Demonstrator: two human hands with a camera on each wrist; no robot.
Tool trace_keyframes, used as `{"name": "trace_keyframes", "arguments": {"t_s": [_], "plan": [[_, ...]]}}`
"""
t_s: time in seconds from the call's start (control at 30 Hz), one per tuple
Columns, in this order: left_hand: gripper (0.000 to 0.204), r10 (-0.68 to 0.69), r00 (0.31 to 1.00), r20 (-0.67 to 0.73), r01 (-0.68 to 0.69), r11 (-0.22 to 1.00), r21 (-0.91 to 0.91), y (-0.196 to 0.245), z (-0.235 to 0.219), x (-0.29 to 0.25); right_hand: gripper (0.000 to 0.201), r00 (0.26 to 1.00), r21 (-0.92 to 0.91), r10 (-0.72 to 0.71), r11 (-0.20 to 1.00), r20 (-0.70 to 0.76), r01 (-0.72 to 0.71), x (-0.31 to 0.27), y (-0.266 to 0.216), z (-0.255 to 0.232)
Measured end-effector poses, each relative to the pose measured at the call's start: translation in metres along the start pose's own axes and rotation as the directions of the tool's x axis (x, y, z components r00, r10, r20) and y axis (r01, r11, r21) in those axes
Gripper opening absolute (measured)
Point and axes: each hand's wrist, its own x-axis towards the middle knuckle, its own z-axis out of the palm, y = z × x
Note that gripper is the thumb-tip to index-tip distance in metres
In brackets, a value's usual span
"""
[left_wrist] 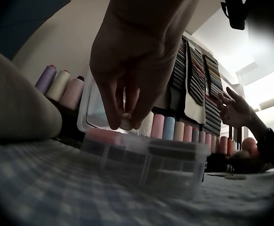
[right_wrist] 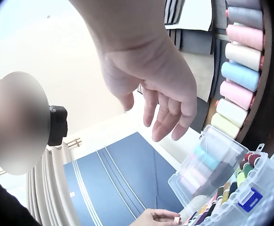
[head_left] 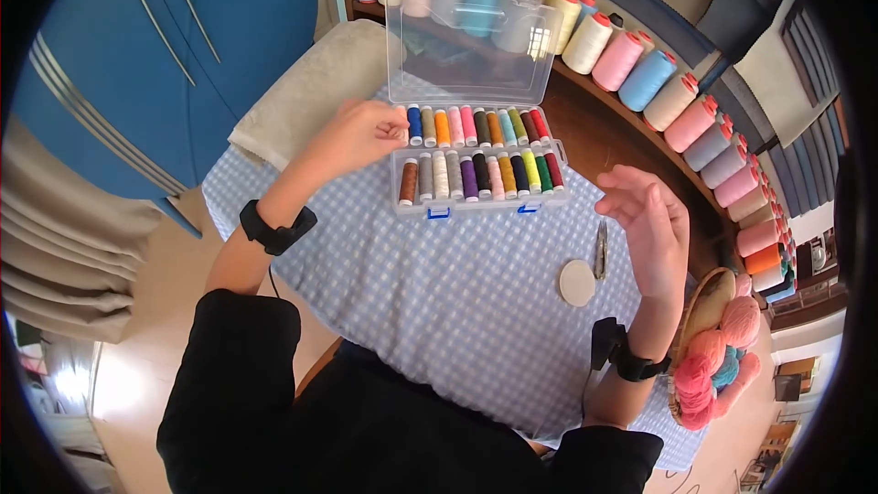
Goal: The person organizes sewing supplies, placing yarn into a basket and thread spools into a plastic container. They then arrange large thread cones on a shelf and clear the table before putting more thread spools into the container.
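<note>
A clear plastic case (head_left: 416, 208) lies with its lid raised, holding two rows of thread spools in many colours. At the back row's left end, my left hand (head_left: 361, 133) pinches a thread spool (left_wrist: 125, 123) between thumb and fingertips. Only the spool's pale end shows clearly; its thread is mostly hidden by the fingers. Beside it stands a blue spool (head_left: 415, 125). My right hand (head_left: 647, 220) hovers over the table's right side with loosely bent fingers, holding nothing. Below it lie small metal thread snips (head_left: 601, 252) and a round cream disc (head_left: 577, 283).
A blue-checked cloth (head_left: 439, 302) covers the table. Large thread cones (head_left: 647, 79) line a curved shelf behind and to the right. A basket of yarn (head_left: 706, 375) stands at the right edge, and a folded beige cloth (head_left: 302, 91) lies at the back left.
</note>
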Motion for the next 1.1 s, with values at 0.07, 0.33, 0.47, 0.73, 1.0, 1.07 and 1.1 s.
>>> {"name": "trace_keyframes", "arguments": {"t_s": [0.07,0.33,0.47,0.73,1.0,1.07,1.1], "plan": [[0.015,0.077,0.997,0.012,-0.078,0.994,0.082,-0.002,-0.001,0.0,0.038,1.0,-0.009,0.009,1.0,-0.005,-0.009,0.0,-0.001,0.0],[0.013,0.259,0.943,0.21,-0.294,0.942,0.159,-0.013,-0.003,0.021,0.038,1.0,0.002,-0.026,1.0,-0.019,0.026,-0.007,-0.011,-0.002],[0.013,0.257,0.92,0.297,-0.311,0.939,0.148,-0.011,-0.006,0.021,0.038,0.999,0.003,-0.037,0.999,-0.02,0.038,-0.007,-0.011,-0.004],[0.015,0.208,0.94,0.27,-0.27,0.939,0.214,-0.009,0.002,0.02,0.038,0.999,-0.018,-0.041,0.999,-0.033,0.04,-0.008,-0.013,-0.002],[0.016,0.3,0.925,0.233,-0.363,0.879,0.31,-0.009,0.009,0.013,0.037,0.999,-0.015,-0.046,0.999,-0.02,0.046,-0.008,-0.011,-0.002],[0.015,0.317,0.92,0.23,-0.384,0.849,0.364,-0.008,0.011,0.011,0.037,0.999,-0.016,-0.052,0.999,-0.016,0.052,-0.007,-0.012,-0.003],[0.015,0.32,0.919,0.23,-0.387,0.847,0.365,-0.007,0.011,0.009,0.037,0.998,-0.019,-0.057,0.998,-0.018,0.057,-0.008,-0.013,-0.003]]}}
